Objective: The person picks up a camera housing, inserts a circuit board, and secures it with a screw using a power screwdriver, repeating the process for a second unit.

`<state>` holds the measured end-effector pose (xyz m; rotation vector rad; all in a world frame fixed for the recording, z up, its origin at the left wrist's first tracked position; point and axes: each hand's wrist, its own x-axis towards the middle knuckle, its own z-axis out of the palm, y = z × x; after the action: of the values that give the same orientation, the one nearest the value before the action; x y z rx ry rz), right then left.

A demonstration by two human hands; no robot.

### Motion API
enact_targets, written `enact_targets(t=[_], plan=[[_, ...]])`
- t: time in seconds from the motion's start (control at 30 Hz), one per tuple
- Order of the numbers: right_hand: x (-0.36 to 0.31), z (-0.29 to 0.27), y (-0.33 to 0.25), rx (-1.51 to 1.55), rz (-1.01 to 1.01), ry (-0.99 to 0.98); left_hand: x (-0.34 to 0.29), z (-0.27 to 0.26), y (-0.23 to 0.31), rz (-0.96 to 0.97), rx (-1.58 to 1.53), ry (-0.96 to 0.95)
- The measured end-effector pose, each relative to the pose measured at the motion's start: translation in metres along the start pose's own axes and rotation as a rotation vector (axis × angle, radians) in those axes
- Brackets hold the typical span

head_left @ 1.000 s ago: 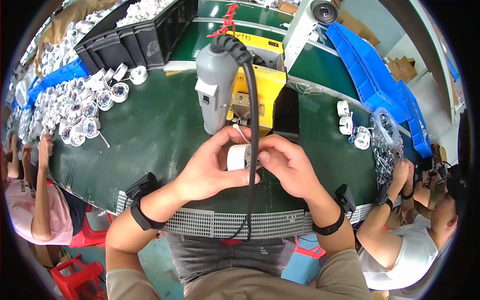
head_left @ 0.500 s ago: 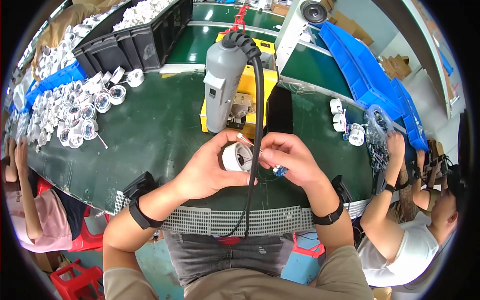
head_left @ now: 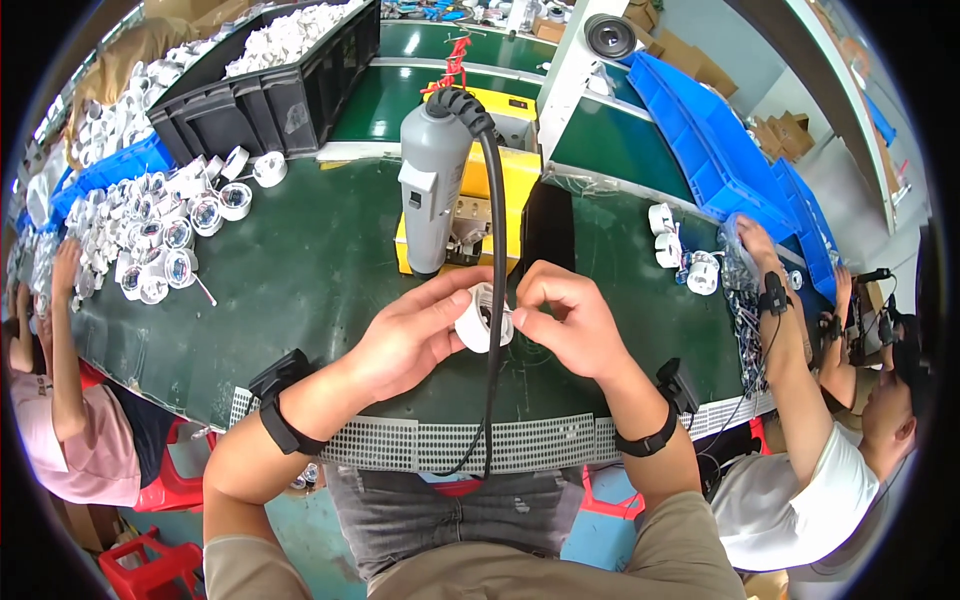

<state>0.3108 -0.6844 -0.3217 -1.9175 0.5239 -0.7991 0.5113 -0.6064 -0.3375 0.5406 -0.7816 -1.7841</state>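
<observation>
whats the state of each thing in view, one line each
white housing, held, opening turned rightward
left hand, gripping the housing
right hand, fingers curled beside the housing
grey tool, upright
black cable, arched, hanging down
black crate, open, heaped with white parts

Blue bins (head_left: pixel 697 150) slant along the right, and a red stool (head_left: pixel 160 568) (partly cut off) stands lower left.

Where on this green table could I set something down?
Two patches look bare on the green tabletop: between the heaped white round parts and the grey cylindrical tool, and between the right hand and the loose white rings at right. It's crowded around the yellow metal machine and those parts.
</observation>
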Motion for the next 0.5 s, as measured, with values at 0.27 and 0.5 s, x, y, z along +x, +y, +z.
enact_targets(t=[0.27, 0.5], plan=[[0.001, 0.013, -0.014, -0.19, 0.053, 0.133, -0.001, 0.0, 0.001, -0.024, 0.036, 0.035], [0.001, -0.015, -0.024, -0.495, -0.281, 0.115, -0.001, -0.003, 0.0, 0.06, -0.079, 0.083]])
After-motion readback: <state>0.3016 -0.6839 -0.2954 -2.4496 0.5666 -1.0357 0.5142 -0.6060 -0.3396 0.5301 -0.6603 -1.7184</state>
